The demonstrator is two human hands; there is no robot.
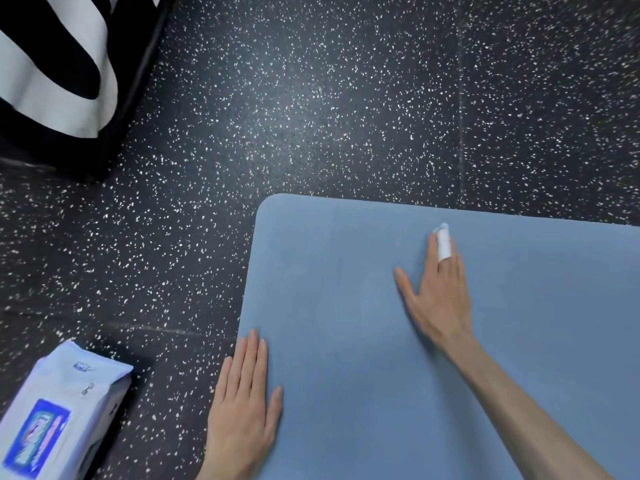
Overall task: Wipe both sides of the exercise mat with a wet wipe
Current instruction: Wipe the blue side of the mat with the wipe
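Pack (52, 417) lower left on speckled rubber floor (311, 98): label blurred, unreadable. Blue matte mat (346, 289), rounded corner, cut off at right. Left hand (242, 407) flat on its edge, grip wide. Right hand (440, 299) flat on mat, fingers straight. White strip (443, 242) over one finger, wipe or wrap, can't tell.

Flat left grip (242, 408), flat right grip (439, 301).

Single wide-angle head view looks steeply down and forward, close above blue mat (381, 323) corner, speckled floor (311, 116) beyond.
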